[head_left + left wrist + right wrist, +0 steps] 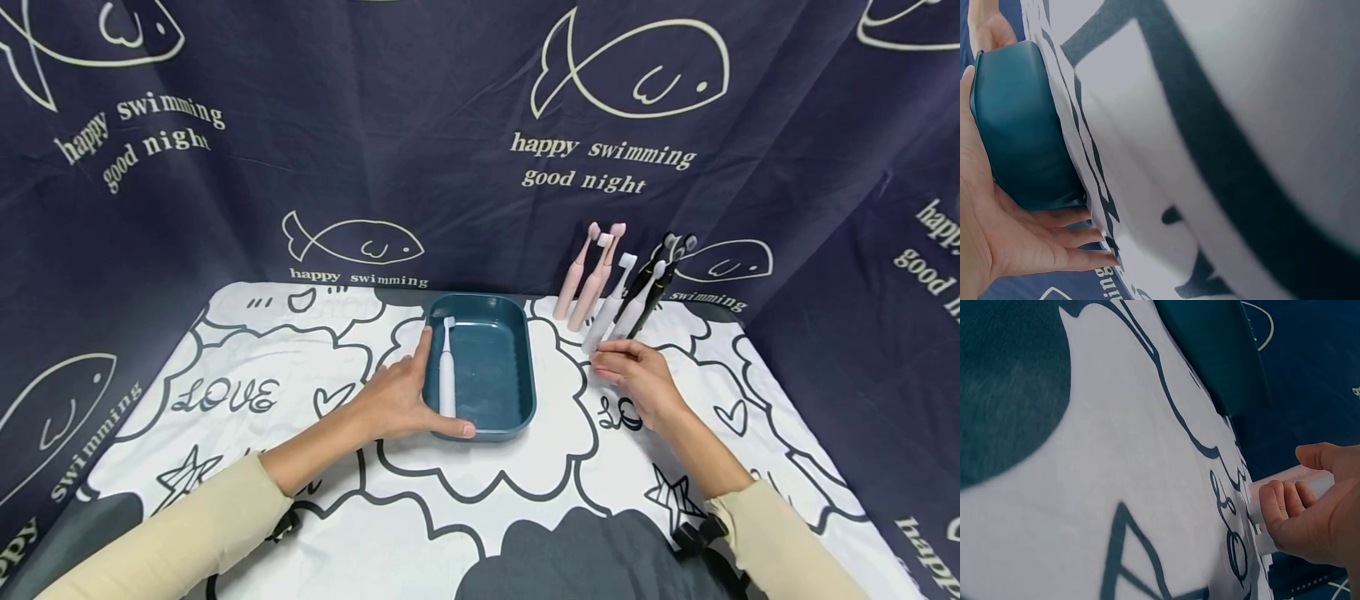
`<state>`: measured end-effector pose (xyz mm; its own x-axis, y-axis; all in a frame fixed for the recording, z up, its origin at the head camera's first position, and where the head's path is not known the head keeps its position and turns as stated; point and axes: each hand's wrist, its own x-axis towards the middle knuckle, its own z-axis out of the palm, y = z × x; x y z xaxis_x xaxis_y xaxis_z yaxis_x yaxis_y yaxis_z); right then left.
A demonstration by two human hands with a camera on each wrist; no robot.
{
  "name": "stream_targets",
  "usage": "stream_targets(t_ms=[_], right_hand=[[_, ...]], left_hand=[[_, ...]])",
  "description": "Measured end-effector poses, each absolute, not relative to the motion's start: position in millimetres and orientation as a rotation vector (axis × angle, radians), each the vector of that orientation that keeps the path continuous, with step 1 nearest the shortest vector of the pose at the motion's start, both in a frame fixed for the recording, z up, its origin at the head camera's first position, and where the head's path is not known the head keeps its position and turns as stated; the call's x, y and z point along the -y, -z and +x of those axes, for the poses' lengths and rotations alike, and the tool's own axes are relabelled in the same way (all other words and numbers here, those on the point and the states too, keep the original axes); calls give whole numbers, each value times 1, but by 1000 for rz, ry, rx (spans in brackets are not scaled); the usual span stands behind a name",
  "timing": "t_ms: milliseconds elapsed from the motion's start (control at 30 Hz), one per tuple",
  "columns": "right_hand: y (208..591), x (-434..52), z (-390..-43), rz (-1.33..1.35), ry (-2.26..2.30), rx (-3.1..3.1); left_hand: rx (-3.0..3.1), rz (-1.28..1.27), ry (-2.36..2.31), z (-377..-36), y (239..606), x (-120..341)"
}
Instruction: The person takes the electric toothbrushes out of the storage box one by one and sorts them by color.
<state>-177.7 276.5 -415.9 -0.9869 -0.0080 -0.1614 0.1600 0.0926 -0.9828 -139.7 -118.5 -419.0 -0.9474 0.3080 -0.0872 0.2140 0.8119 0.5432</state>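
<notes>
Nearby, a slim white toothbrush (447,371) lies in the teal tray (517,392).

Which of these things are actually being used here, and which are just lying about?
In use: teal plastic tray, white electric toothbrush in the tray, standing pink, white and black toothbrushes, left hand, right hand.
Lying about: cartoon-print tablecloth, navy fish-print backdrop.

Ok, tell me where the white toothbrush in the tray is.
In the head view the toothbrush lies along the left inside wall of the teal tray, head pointing away, beside the left hand.
</notes>
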Motion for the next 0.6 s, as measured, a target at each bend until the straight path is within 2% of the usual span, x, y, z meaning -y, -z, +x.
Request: stream_targets(t_ms=[600], right_hand=[[412,-246,-182,74,2027,-2177]], left_hand=[[-2825,404,-811,-139,419,119]])
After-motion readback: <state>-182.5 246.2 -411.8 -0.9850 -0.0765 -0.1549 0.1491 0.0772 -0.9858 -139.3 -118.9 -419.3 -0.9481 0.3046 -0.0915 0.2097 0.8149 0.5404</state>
